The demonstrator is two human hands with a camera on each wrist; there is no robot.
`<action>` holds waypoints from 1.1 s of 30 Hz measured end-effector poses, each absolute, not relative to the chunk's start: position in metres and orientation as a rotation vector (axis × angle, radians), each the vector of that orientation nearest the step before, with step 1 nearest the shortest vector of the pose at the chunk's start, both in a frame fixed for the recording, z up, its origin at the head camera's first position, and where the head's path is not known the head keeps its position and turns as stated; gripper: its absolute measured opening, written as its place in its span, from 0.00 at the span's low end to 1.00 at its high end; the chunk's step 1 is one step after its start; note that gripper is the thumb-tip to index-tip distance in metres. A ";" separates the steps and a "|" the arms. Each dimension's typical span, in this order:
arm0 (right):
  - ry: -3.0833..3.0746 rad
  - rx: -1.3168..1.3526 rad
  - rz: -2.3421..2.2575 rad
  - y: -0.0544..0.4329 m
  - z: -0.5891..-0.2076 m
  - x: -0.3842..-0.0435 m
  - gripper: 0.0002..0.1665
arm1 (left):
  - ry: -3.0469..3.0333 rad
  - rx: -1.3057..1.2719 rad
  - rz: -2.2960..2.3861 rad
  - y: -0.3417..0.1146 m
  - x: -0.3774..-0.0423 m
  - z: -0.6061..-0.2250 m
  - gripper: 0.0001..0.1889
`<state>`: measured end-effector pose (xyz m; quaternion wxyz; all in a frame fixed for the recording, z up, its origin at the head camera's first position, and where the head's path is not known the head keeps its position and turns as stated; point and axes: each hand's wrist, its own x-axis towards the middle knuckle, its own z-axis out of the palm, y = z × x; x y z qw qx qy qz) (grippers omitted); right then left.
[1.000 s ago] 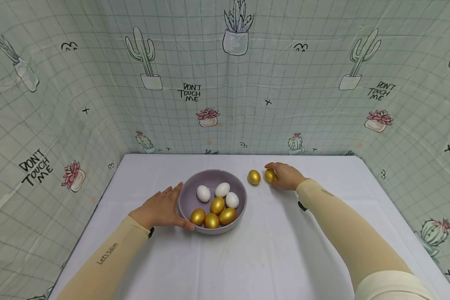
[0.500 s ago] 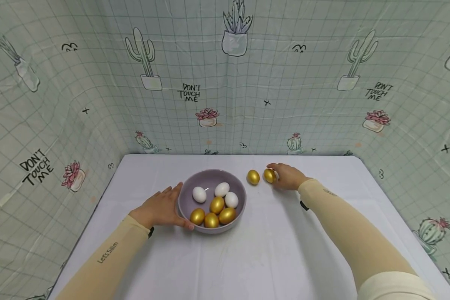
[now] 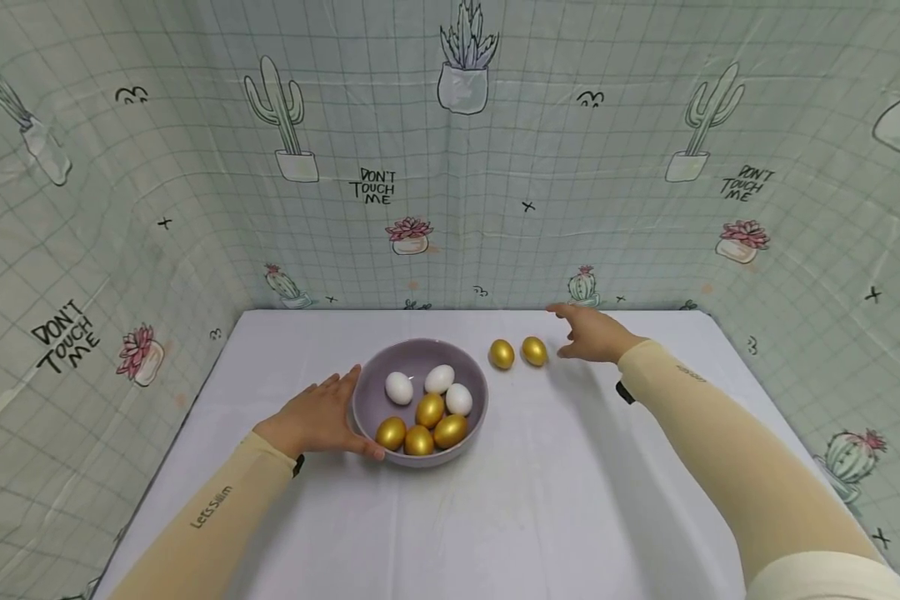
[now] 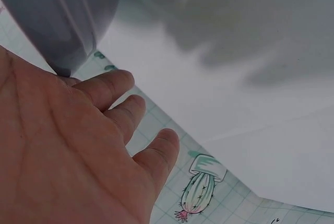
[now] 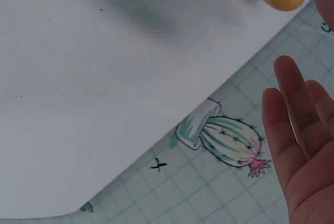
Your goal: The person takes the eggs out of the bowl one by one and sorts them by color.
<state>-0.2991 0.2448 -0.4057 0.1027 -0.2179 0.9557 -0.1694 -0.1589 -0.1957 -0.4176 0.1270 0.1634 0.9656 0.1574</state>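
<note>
A mauve bowl (image 3: 367, 408) holds several golden eggs (image 3: 418, 440) and three white eggs (image 3: 399, 388). My left hand (image 3: 321, 419) rests against the bowl's left side, its thumb at the front rim and its fingers spread along the wall; the left wrist view shows the bowl's outer wall (image 4: 57, 15) beside the palm. Behind and right of the bowl, two more golden eggs (image 3: 502, 354) lie side by side on the table. Just right of the farther-right golden egg (image 3: 534, 351), my right hand (image 3: 594, 333) hovers with its fingers extended and nothing in its grasp.
A white cloth covers the table (image 3: 525, 500). Close behind its far edge hangs a patterned curtain (image 3: 495, 233) with drawn cacti, which also runs along both sides.
My right hand has let go of the right-hand golden egg and drawn back to the right. One white egg has shifted slightly left in the bowl. The left hand stays at the bowl.
</note>
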 end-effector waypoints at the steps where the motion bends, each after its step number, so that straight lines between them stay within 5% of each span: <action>1: 2.822 -0.646 -0.503 0.242 -0.402 -0.298 0.50 | 2.810 0.474 0.457 -0.196 -0.159 -0.418 0.76; 14: 2.808 -0.910 -0.506 0.175 -0.370 -0.281 0.47 | 2.804 0.454 0.450 -0.198 -0.160 -0.421 0.76; 33: 2.525 -1.229 -0.534 0.069 -0.382 -0.229 0.43 | 2.796 0.472 0.477 -0.196 -0.160 -0.417 0.76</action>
